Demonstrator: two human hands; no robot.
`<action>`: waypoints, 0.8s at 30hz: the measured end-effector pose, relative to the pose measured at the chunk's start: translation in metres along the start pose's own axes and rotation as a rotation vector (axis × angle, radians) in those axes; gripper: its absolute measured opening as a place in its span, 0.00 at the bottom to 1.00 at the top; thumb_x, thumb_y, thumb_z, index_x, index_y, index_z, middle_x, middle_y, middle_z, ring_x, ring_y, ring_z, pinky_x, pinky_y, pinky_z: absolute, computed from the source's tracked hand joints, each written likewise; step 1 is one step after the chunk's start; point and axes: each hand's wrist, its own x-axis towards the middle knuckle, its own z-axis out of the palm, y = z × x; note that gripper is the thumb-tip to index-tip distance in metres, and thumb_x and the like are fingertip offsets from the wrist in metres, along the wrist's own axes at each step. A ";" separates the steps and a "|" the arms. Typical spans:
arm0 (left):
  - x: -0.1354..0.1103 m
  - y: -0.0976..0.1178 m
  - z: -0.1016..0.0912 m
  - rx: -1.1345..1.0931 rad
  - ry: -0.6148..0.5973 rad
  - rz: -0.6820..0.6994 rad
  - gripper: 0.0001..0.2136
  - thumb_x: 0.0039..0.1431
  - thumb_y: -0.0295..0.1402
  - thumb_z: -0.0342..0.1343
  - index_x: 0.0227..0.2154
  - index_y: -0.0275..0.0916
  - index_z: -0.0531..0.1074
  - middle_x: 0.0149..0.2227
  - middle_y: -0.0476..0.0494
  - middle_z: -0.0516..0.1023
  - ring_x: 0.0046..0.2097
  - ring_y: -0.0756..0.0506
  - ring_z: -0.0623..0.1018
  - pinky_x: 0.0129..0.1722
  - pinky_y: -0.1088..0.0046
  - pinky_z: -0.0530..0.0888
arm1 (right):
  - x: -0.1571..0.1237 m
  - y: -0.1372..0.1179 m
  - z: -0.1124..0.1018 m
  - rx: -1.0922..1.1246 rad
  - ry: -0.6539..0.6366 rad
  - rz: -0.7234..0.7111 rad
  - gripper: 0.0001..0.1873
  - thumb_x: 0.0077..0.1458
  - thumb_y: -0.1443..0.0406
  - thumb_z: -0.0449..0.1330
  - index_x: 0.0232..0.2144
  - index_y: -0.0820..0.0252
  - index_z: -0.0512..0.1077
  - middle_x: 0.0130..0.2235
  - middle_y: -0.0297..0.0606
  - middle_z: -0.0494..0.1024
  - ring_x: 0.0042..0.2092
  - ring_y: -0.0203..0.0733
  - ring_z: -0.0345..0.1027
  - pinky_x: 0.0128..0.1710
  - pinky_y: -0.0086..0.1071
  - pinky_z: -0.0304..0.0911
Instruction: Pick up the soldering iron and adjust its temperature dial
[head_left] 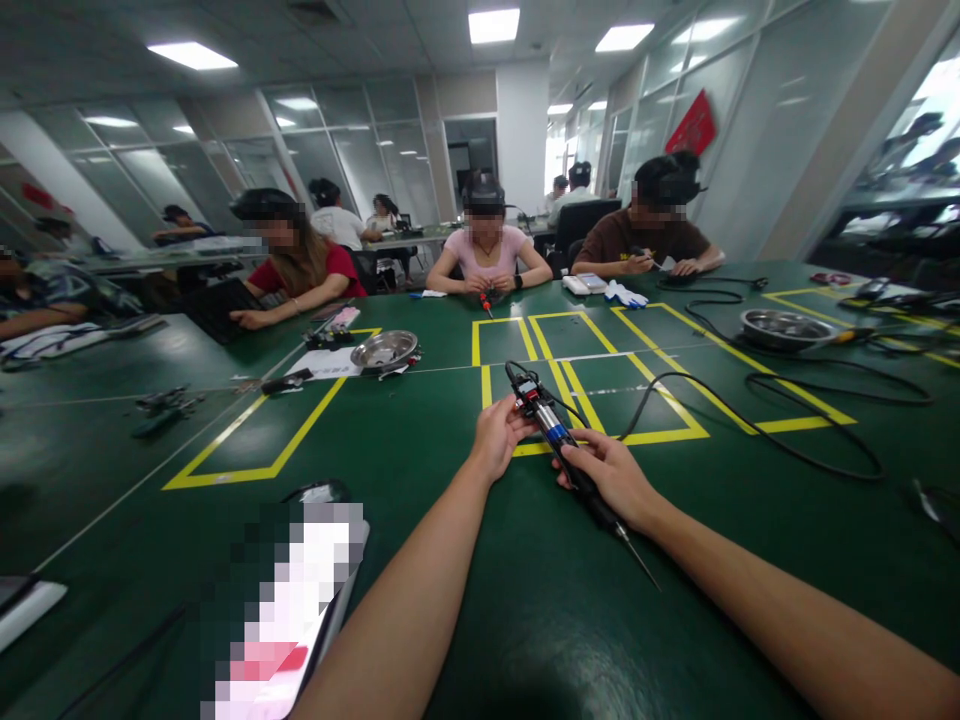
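We hold black electric screwdriver (559, 433) slanted above green table (517, 640), bit (639, 558) pointing back toward us. Right hand (607, 470) curled around its body, thumb on top. Left hand (499, 438) half-curled at cord end; fingertips partly hidden, so we cannot tell whether it grips. Possible trouble: twisting tool could bring bit against right forearm (750, 555); pulling could snag looped cord (679, 375). Right fingers mostly behind tool. Phone-like device (300, 590), lower left, pixelated, cut off by frame.
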 end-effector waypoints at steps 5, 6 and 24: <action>-0.001 0.001 0.000 -0.019 0.052 0.011 0.10 0.57 0.35 0.58 0.36 0.32 0.69 0.33 0.36 0.80 0.33 0.41 0.81 0.39 0.57 0.77 | 0.000 0.000 0.001 -0.009 0.005 -0.003 0.27 0.52 0.55 0.66 0.48 0.62 0.64 0.32 0.38 0.78 0.29 0.40 0.74 0.30 0.34 0.69; -0.001 0.001 0.000 -0.016 0.051 0.011 0.10 0.57 0.35 0.58 0.36 0.32 0.69 0.33 0.36 0.80 0.33 0.41 0.81 0.39 0.57 0.77 | -0.001 0.000 0.001 -0.012 0.003 -0.006 0.27 0.52 0.55 0.66 0.49 0.61 0.64 0.32 0.38 0.78 0.29 0.40 0.74 0.30 0.34 0.69; -0.001 0.000 -0.002 -0.009 -0.024 0.020 0.10 0.53 0.31 0.62 0.35 0.33 0.70 0.37 0.35 0.80 0.40 0.41 0.81 0.47 0.55 0.75 | -0.002 -0.001 -0.002 -0.005 -0.159 -0.114 0.19 0.59 0.52 0.60 0.42 0.49 0.54 0.34 0.28 0.74 0.31 0.35 0.71 0.34 0.34 0.68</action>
